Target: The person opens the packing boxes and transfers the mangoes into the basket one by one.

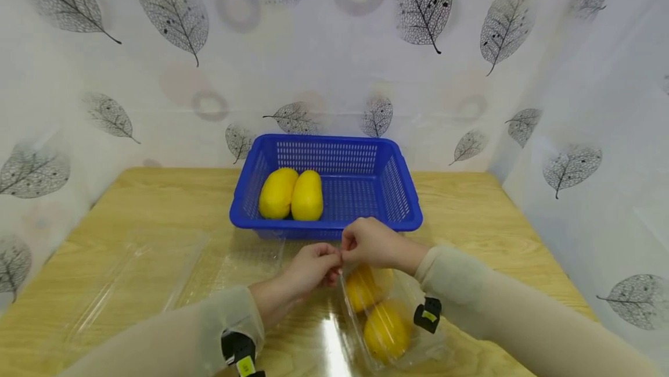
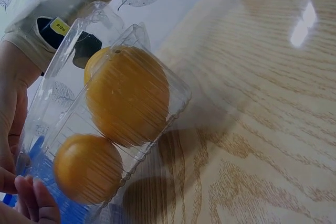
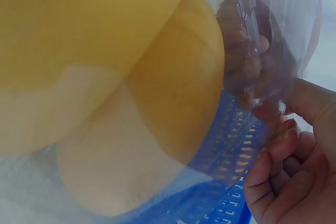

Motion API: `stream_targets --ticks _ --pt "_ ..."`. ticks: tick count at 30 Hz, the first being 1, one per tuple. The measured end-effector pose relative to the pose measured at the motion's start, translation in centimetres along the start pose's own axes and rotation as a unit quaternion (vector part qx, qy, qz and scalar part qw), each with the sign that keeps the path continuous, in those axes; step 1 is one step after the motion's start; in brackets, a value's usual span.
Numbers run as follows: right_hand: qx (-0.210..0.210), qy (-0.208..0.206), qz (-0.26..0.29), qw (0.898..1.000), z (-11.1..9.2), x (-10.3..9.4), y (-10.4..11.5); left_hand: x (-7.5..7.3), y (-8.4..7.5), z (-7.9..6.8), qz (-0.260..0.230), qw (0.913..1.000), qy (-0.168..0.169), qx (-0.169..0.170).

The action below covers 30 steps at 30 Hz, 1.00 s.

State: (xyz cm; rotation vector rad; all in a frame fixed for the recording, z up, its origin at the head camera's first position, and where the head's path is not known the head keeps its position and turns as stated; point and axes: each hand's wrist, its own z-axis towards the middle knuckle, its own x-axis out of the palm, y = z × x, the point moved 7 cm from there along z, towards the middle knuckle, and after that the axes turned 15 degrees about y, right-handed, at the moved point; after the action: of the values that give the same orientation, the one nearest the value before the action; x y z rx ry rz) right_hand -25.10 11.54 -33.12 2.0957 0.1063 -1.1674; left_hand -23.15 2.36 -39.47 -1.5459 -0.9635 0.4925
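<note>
A clear plastic clamshell box (image 1: 355, 339) stands on the table at front right, with two yellow melons (image 1: 387, 330) inside. My left hand (image 1: 316, 266) pinches the box's edge at its far left corner. Right beside it, my right hand (image 1: 372, 242) pinches the same corner, thumb and fingertips together. In the left wrist view the two melons (image 2: 128, 95) show through the ribbed wall, and my left fingers (image 2: 39, 198) are at the box's end. The right wrist view has my right hand (image 3: 294, 177) at the plastic edge, with the left hand (image 3: 241, 51) blurred behind the plastic.
A blue plastic basket (image 1: 326, 225) stands behind the hands, with two yellow melons (image 1: 307, 196) in its left half. Another clear plastic clamshell box (image 1: 157, 266) lies spread open on the wooden table (image 1: 470, 203) at left. A leaf-patterned curtain (image 1: 313, 75) surrounds the back and sides.
</note>
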Motion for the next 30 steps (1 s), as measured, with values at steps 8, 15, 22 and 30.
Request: stream_targets --ticks 8,15,22,30 --pt "0.001 0.000 0.012 1.000 0.06 0.09 -0.21 -0.25 0.14 0.11 0.005 1.0000 -0.004 0.000" --pt "-0.005 -0.001 0.013 1.000 0.09 0.08 -0.24 -0.39 0.03 0.10 0.008 0.9999 -0.009 0.006" --pt "-0.002 0.006 0.029 1.000 -0.10 0.11 -0.40 -0.38 0.02 0.21 0.014 0.9999 0.002 0.005" --pt "-0.008 0.010 0.037 0.999 -0.06 0.04 -0.33 -0.37 -0.22 0.07 0.016 0.9998 0.005 0.007"
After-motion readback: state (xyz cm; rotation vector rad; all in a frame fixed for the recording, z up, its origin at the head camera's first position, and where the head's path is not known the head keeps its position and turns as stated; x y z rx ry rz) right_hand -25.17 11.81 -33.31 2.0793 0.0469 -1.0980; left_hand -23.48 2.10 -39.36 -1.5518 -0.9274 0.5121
